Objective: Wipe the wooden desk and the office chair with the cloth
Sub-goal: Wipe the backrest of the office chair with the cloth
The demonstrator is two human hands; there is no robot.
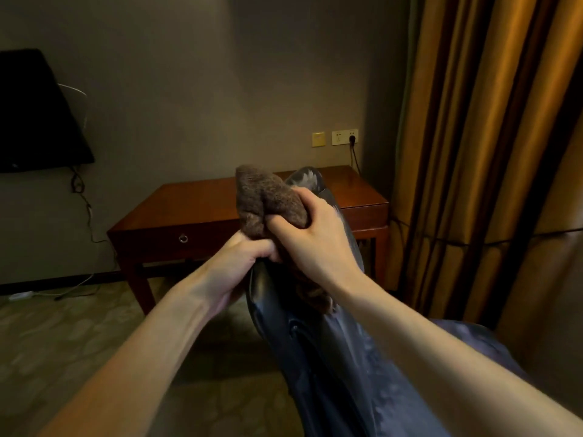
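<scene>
A: L hand (243,258)?
B: Curled shut, gripping cloth (268,197) low down. Bare forearm, reaching fwd from bottom left.
A: R hand (315,231)?
B: Just above L, right beside it. Thumb + fingers clamped round same cloth, back of hand up. Bare forearm, stretched in from bottom right.

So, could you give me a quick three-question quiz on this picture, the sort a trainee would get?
1. True or false: the cloth lies flat on the wooden desk.
2. What does the right hand grip? A) the drawer ring B) the cloth C) the curtain
3. Fill in: the dark leather back below the cloth belongs to the office ____.

Key:
1. False: it is held up over the chair, in front of the desk.
2. B
3. chair
</scene>
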